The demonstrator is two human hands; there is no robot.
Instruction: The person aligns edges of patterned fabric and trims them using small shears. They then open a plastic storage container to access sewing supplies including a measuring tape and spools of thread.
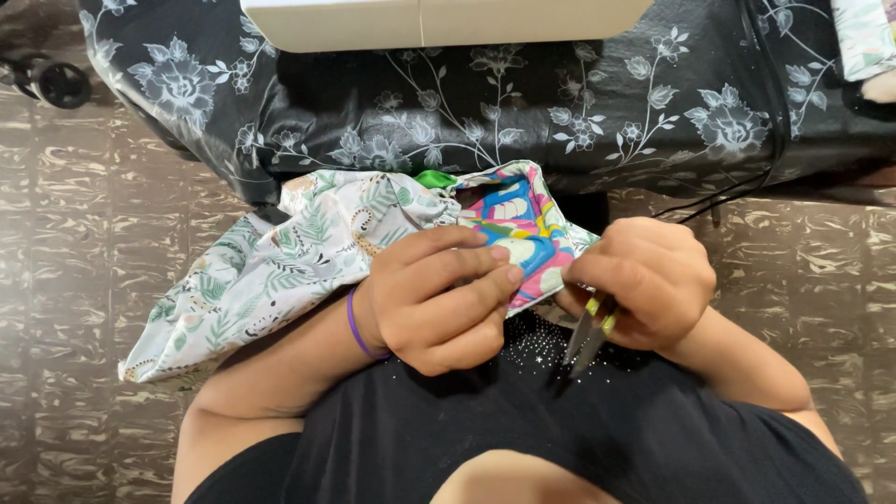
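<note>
From the head view I record the left hand (439,299) curled over a bunched piece of printed cloth, fingers pressed together and gripping the brightly coloured fabric (523,224), a panel of pink, blue and yellow shapes. That panel is joined to a pale leaf-print fabric (271,271), which trails away to the person's left and hangs over the lap toward the floor. A purple band (356,331) sits on the left wrist.

The right hand (644,289) is closed in a fist around a small pair of thread snips (588,336); the yellow-green handles show between the fingers and the metal blades point down toward the black garment on the person's body. The blades stand just beside the lower edge of the coloured panel; I cannot tell whether they touch it.

A small green scrap (435,177) shows at the top fold of the cloth. Whether the sewn piece forms a pouch, and what it may hold, I cannot tell. Beyond it lies a dark floral cover (653,103) with a white machine base (439,21) resting on it.
</note>
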